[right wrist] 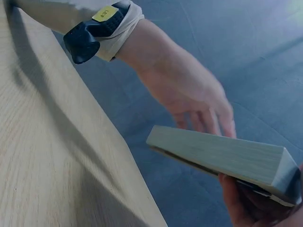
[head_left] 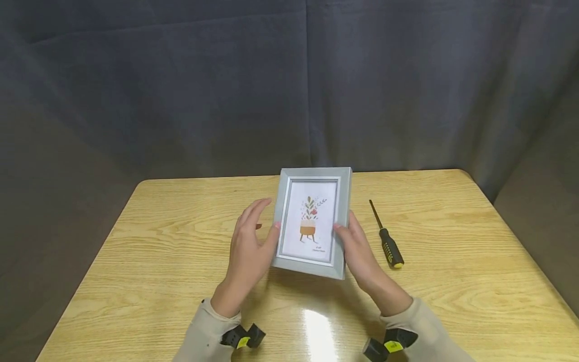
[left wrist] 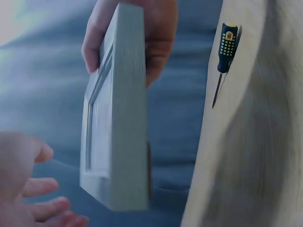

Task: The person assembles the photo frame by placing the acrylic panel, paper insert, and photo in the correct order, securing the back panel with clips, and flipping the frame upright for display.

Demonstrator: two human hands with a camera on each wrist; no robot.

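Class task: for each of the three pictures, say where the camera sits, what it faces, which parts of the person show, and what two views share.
Head: worn on the head, looking down at the wooden table; both hands hold up a grey picture frame, left hand, right hand, screwdriver beside.
Left wrist: faces the frame's edge, right hand gripping it, left fingertips below.
Right wrist: faces the left hand beyond the frame.
Shared: the frame appears in all views; the screwdriver in two.

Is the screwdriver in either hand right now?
No, the screwdriver lies on the table, right of the picture frame.
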